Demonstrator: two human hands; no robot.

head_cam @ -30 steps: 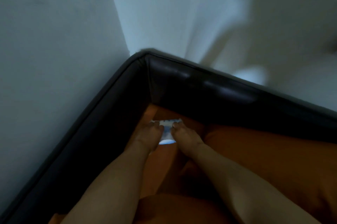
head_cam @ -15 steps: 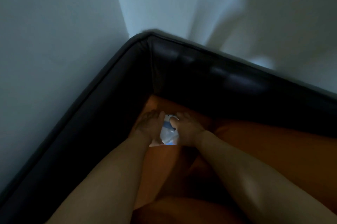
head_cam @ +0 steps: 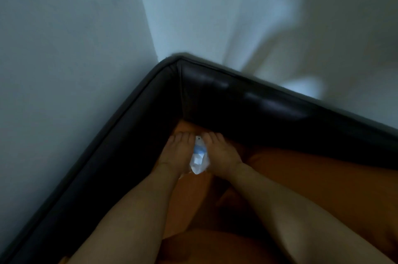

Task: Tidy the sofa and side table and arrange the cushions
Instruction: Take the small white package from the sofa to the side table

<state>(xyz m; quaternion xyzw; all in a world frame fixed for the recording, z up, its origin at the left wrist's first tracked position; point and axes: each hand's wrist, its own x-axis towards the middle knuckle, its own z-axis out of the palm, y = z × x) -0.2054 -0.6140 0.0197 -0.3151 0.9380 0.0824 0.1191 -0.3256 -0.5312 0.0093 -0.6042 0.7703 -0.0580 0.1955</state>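
Observation:
A dark leather sofa [head_cam: 247, 100] fills the corner of the room, its back and arm meeting at the top middle. Orange cushions [head_cam: 312, 177] cover the seat. My left hand [head_cam: 178, 151] and my right hand [head_cam: 219, 151] lie side by side, palms down, deep in the sofa corner. Between them sits a small crumpled white and blue wrapper [head_cam: 199, 159], pinched from both sides. The fingers of both hands reach the base of the backrest. The dim light hides how the fingers grip underneath.
White walls [head_cam: 64, 70] stand close behind the sofa's arm and back. Another orange cushion [head_cam: 204, 246] bulges at the bottom edge, under my forearms.
The white wrapper was spread wide between my fingertips, then got folded narrow. Both hands have flattened and pushed further into the corner.

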